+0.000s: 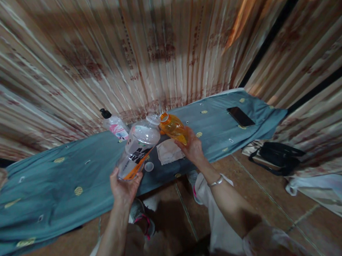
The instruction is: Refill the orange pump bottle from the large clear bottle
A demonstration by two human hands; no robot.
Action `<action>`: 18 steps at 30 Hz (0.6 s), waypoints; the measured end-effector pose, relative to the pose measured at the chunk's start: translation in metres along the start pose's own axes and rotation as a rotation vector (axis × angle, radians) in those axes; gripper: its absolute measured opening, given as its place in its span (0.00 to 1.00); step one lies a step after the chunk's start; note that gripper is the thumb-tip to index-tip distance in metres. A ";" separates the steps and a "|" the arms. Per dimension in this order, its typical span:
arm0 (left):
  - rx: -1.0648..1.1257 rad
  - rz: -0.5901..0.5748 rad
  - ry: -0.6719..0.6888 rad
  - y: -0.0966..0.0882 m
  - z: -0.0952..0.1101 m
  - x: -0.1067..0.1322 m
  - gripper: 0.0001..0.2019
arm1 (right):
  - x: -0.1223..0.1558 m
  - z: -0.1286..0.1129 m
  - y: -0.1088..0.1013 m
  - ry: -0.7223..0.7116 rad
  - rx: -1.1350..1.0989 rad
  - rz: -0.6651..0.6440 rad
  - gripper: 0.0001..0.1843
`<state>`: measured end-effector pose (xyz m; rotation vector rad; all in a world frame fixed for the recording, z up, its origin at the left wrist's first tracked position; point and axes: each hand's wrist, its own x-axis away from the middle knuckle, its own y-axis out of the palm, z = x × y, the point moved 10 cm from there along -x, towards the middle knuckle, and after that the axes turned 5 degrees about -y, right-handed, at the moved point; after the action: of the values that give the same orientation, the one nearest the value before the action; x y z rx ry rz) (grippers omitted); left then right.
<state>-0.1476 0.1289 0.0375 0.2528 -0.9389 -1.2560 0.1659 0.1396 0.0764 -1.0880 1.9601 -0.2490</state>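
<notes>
My left hand grips a large clear plastic bottle near its base; the bottle tilts up and to the right, its neck uncapped. In my right hand is a smaller orange bottle, tipped so its open mouth meets or nearly meets the clear bottle's neck. I cannot tell whether the two rims touch. Below them, a pale folded cloth lies on the blue-green sheet. Beside the cloth sits a small round whitish cap.
A pump bottle with a black top stands behind the clear bottle. Toward the sheet's right end lies a dark phone. On the tiled floor to the right is a black bag. Striped curtains hang behind the covered surface.
</notes>
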 end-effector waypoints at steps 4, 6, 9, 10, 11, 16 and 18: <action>-0.013 0.006 0.080 -0.004 0.012 -0.004 0.26 | 0.001 0.000 0.002 -0.016 0.013 -0.004 0.35; -0.016 0.010 0.138 -0.005 0.020 -0.005 0.26 | 0.002 0.001 0.004 -0.017 0.015 -0.008 0.35; -0.011 0.004 0.215 -0.004 0.031 -0.005 0.25 | 0.003 0.002 0.007 -0.012 0.018 -0.014 0.36; -0.009 -0.004 0.235 -0.003 0.035 -0.004 0.25 | 0.003 0.002 0.008 -0.010 0.019 -0.019 0.36; -0.009 -0.013 0.251 -0.002 0.037 -0.003 0.25 | 0.003 0.002 0.009 -0.009 0.019 -0.025 0.37; -0.026 -0.011 0.297 -0.002 0.047 -0.002 0.23 | 0.003 0.003 0.013 -0.003 0.033 -0.044 0.38; -0.041 -0.002 0.313 -0.003 0.050 -0.001 0.22 | 0.003 0.003 0.014 -0.004 0.033 -0.040 0.38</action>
<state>-0.1858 0.1449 0.0659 0.4048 -0.6434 -1.1943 0.1588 0.1461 0.0655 -1.1065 1.9253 -0.2997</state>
